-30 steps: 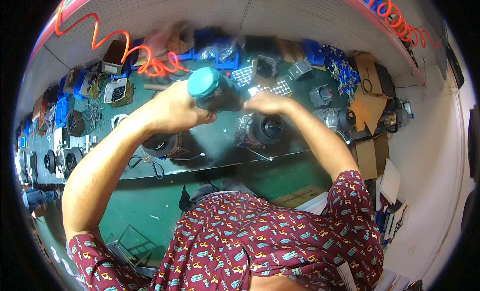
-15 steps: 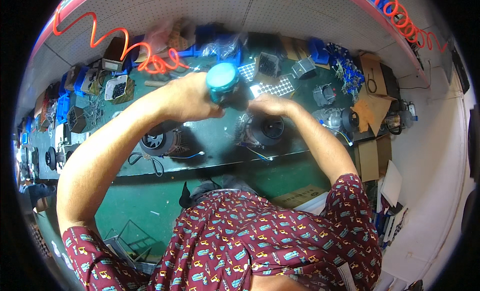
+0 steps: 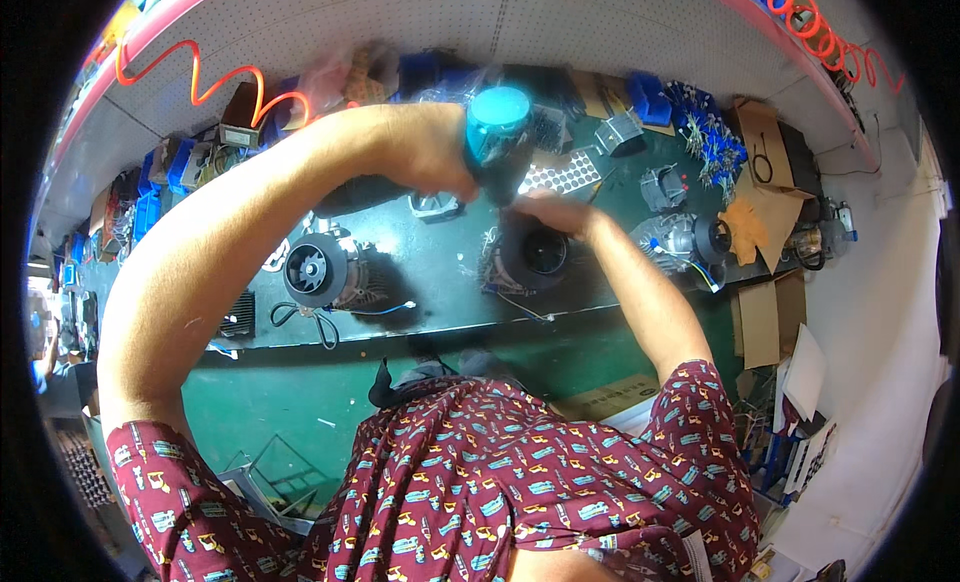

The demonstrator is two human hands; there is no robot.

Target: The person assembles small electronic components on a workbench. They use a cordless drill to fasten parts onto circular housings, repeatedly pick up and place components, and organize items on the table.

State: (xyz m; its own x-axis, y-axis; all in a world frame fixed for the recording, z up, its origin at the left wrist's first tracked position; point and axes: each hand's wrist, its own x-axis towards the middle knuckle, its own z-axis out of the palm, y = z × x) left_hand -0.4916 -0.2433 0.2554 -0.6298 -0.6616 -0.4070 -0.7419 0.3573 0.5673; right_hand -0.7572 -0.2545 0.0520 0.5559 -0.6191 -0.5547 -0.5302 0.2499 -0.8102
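1. I had my left arm raised high, elbow bent, forearm sweeping across toward the middle.
2. My left hand [image 3: 425, 162] was clenched in a tight fist-like grip.
3. My right arm reached forward, nearly straight.
4. My right hand [image 3: 553, 214] lay palm down, fingers curled.

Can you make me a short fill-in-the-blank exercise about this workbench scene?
1. The left hand grips a power tool with a ____ round cap.
2. The right hand rests on the black round ____ housing.
3. An orange ____ air hose hangs above the dark green workbench.

Missing words: teal; fan; coiled
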